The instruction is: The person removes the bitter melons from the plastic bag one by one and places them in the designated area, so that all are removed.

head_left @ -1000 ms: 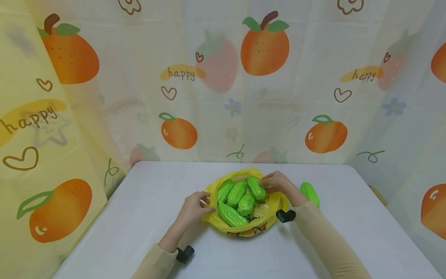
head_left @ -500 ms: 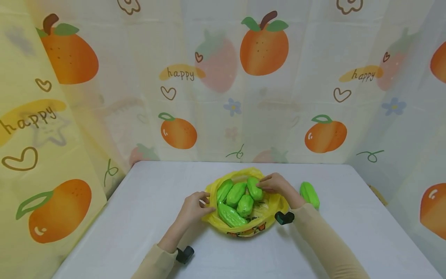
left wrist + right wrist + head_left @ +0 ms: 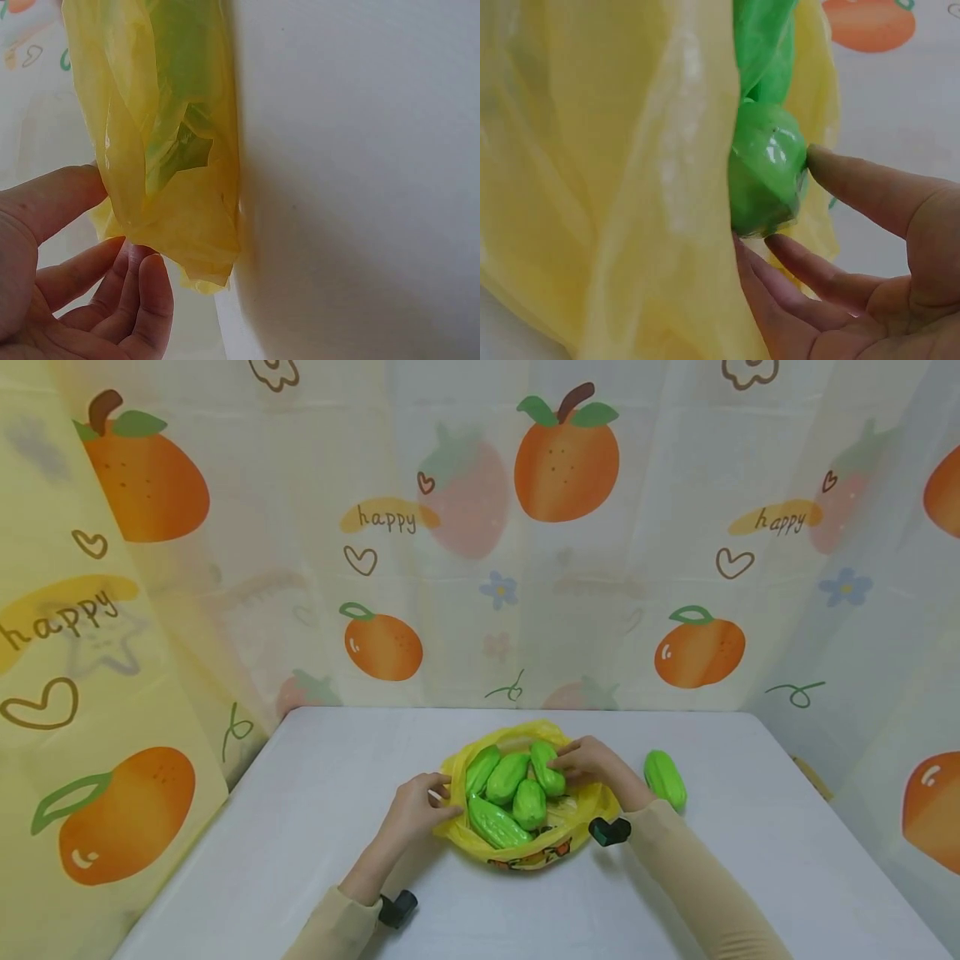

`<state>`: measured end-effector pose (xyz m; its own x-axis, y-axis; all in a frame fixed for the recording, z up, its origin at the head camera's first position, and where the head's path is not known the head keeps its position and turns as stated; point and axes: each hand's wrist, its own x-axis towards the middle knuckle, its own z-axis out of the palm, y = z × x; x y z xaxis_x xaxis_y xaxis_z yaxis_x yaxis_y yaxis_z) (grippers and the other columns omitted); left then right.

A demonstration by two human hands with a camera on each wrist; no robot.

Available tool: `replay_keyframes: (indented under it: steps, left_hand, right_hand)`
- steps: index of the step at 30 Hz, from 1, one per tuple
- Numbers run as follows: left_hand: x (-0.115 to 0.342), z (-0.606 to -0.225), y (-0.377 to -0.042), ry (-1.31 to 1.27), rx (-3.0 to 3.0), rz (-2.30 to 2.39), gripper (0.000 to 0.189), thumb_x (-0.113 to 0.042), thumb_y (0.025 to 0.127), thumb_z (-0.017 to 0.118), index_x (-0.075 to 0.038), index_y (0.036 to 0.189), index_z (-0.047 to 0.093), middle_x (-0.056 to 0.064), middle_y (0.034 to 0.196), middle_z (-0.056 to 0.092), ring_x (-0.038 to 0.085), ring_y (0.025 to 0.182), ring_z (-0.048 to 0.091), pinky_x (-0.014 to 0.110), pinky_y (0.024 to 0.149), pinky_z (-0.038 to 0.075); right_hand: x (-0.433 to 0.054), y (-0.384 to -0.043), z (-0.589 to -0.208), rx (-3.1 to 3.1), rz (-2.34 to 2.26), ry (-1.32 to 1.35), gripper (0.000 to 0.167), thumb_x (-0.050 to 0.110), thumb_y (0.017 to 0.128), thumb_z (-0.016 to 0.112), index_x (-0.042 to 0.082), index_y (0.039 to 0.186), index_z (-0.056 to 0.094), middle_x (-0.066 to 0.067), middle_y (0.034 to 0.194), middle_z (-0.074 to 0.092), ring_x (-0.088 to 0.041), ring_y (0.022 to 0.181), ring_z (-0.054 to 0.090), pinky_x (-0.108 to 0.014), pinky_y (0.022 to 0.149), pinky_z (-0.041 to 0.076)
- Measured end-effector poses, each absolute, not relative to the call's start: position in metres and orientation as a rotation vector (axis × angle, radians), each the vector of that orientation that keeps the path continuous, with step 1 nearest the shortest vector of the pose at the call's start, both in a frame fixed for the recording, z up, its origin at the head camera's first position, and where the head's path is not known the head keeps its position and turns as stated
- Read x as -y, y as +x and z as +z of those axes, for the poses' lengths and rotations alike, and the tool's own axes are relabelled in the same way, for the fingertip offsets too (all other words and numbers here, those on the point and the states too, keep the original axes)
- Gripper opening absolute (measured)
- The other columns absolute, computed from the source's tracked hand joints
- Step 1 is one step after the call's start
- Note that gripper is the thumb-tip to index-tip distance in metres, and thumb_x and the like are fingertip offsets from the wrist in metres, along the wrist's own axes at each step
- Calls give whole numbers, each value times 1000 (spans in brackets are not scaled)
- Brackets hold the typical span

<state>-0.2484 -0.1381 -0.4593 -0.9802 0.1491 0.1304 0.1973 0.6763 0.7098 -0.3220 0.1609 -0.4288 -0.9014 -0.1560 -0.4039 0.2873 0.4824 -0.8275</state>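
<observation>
A yellow plastic bag (image 3: 465, 841) stands with its mouth spread on the white table, and several glossy green gourd-shaped vegetables (image 3: 507, 778) lie inside. My left hand (image 3: 414, 806) holds the bag's left rim; in the left wrist view, its thumb and index finger meet the yellow film. On the other side my right hand (image 3: 588, 762) reaches over the bag's rim and holds the far-right green gourd (image 3: 547, 770). The right wrist view shows the thumb on top of the end of this gourd (image 3: 766, 169) and the index finger beneath; the bag hides part of it.
Another green gourd (image 3: 665, 780) lies on the white table (image 3: 337, 743) outside the bag, beyond my right forearm. A fruit-printed curtain (image 3: 465, 610) hangs behind and beside the table.
My right hand has shifted slightly left and toward me over the bag. The gourd at its fingers has moved a little nearer the front. My left hand stays at the rim.
</observation>
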Motion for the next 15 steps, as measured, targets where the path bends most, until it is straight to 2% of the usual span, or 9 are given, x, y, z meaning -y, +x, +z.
replay_keyframes:
  steps: [6,15]
  left_hand:
    - [138,-459,-248,-289,2819,-1203,46,-18,73,82,-3,112,65,5,89,64,16,77,61,25,61,51]
    - [138,-458,-248,-281,2814,-1217,46,-18,72,82,-2,113,65,5,89,64,15,76,61,24,61,51]
  right_hand:
    - [-160,-320,-429,-2325,-1364,148,63,23,86,70,-8,135,44,-27,135,46,-30,105,63,-37,85,54]
    - [-158,-321,-431,-2361,-1314,160,67,29,83,73,-7,133,47,-23,132,50,-15,87,61,-31,80,54]
